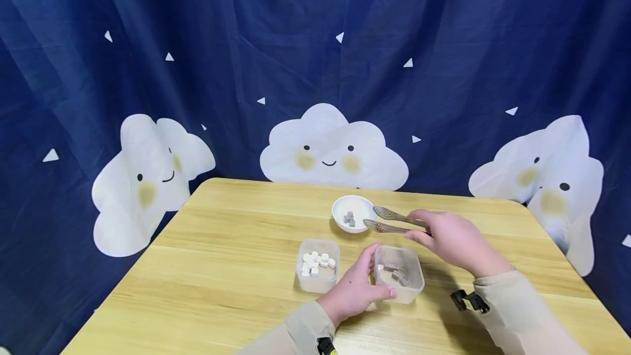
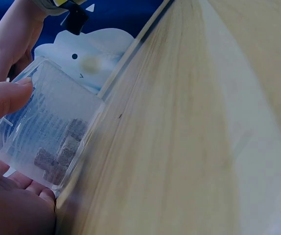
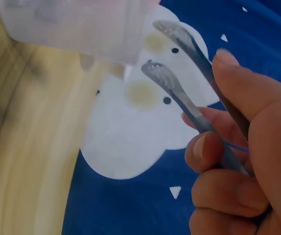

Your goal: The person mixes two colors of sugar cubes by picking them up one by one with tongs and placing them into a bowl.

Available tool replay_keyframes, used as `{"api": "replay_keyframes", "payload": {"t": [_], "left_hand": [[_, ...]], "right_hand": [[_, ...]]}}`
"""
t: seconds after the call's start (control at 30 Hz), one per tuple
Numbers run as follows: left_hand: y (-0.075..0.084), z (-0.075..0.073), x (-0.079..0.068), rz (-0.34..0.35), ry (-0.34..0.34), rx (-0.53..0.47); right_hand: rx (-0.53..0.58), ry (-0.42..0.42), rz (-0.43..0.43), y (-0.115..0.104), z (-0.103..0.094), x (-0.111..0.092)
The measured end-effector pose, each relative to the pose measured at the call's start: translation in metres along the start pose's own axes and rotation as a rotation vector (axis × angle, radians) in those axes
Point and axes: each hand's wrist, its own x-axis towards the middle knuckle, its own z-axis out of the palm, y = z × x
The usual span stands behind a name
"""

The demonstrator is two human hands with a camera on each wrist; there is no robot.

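Note:
My left hand (image 1: 357, 288) grips a clear plastic container (image 1: 413, 292) from its left side, thumb at the near wall and fingers behind. Several grey-brown cubes (image 1: 401, 278) lie inside; the left wrist view shows such cubes (image 2: 67, 149) through the wall. In my right hand (image 1: 458, 239) is a pair of metal tongs (image 1: 382, 227) with perforated tips. The tongs' arms stand apart with nothing between them, as the right wrist view (image 3: 167, 81) shows too. Their tips overlap the right rim of a white bowl (image 1: 362, 210), where a few grey cubes (image 1: 349, 220) sit.
A second clear container (image 1: 315, 287) holding several white cubes (image 1: 311, 263) stands left of my left hand. Everything is on a light wooden table (image 1: 207, 267). Behind its far edge hangs a dark blue curtain (image 1: 296, 59) with cloud prints.

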Motion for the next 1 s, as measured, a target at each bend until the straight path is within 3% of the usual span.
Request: {"api": "replay_keyframes", "payload": {"t": [0.17,0.37,0.6,0.87,1.0], "left_hand": [[0.001,0.000,0.000,-0.005,-0.002,-0.012],[0.000,0.001,0.001,-0.016,-0.006,-0.038],[0.001,0.000,0.001,-0.013,-0.007,-0.041],[0.002,0.000,0.001,-0.012,-0.009,-0.039],[0.003,0.000,0.000,-0.005,-0.015,-0.046]], "right_hand": [[0.006,0.004,0.021,0.003,-0.014,-0.011],[-0.012,0.042,-0.028,0.006,-0.029,-0.026],[-0.039,-0.025,-0.112,0.005,-0.041,-0.035],[-0.086,-0.074,-0.234,0.001,-0.037,-0.032],[-0.111,-0.084,-0.246,-0.003,-0.031,-0.028]]}}
